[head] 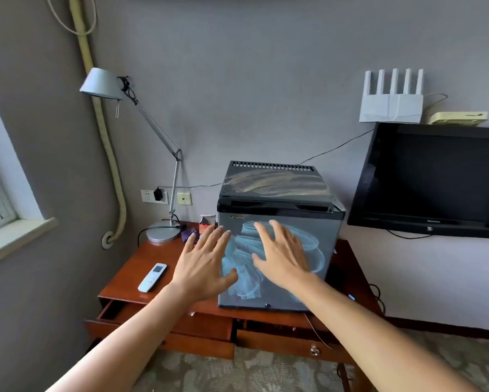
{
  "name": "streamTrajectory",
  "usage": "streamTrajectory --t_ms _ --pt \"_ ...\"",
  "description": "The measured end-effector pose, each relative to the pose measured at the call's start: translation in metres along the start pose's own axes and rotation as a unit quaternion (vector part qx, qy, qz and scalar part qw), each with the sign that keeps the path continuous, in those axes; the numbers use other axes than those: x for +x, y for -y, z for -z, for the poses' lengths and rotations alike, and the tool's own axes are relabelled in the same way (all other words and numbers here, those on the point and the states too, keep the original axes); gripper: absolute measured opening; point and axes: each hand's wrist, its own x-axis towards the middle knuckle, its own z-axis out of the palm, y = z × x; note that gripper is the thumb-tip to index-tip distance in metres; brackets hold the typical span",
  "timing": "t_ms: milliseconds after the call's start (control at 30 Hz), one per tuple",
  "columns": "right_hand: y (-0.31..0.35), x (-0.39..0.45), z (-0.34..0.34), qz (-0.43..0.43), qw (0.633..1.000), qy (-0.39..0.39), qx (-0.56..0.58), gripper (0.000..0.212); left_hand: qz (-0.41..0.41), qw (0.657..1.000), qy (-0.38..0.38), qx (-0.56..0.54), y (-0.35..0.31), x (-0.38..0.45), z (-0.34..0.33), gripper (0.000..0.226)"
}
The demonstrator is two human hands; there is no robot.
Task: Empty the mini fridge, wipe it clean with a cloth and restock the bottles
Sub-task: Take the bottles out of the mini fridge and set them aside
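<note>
A small grey mini fridge (317,222) with a black top stands on a reddish wooden desk (130,270), its door shut and streaked with pale smears. My left hand (203,264) is stretched out in front of the door's left edge, fingers spread and holding nothing. My right hand (280,253) is spread in front of the middle of the door, also holding nothing. Whether either palm touches the door I cannot tell. No bottles or cloth are in view.
A silver desk lamp (164,233) stands at the desk's back left, and a white remote (152,277) lies near its front. Small purple and red items (194,232) sit left of the fridge. Two desk drawers (198,329) hang partly open. A black TV (433,176) is on the wall at right.
</note>
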Motion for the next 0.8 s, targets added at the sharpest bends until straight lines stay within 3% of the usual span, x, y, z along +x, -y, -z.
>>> streamTrajectory --t_ms 100,300,400,533,800 --pt "0.010 0.059 -0.018 -0.006 1.000 -0.026 0.001 0.070 -0.017 0.999 0.013 0.024 0.037 0.046 -0.011 0.091" --pt "0.017 0.134 -0.066 -0.046 0.996 0.058 -0.057 0.084 -0.098 0.990 0.075 0.068 0.094 0.139 -0.030 0.098" --pt "0.017 0.135 -0.082 -0.059 0.994 0.075 -0.055 0.092 -0.106 0.985 0.114 0.073 0.106 0.161 -0.033 0.100" --pt "0.016 0.131 -0.083 -0.061 0.994 0.055 -0.077 0.097 -0.114 0.985 0.109 0.063 0.119 0.170 -0.044 0.106" --pt "0.014 0.118 -0.058 -0.043 0.997 0.061 -0.028 0.083 -0.091 0.987 0.117 0.059 0.121 0.171 -0.044 0.106"
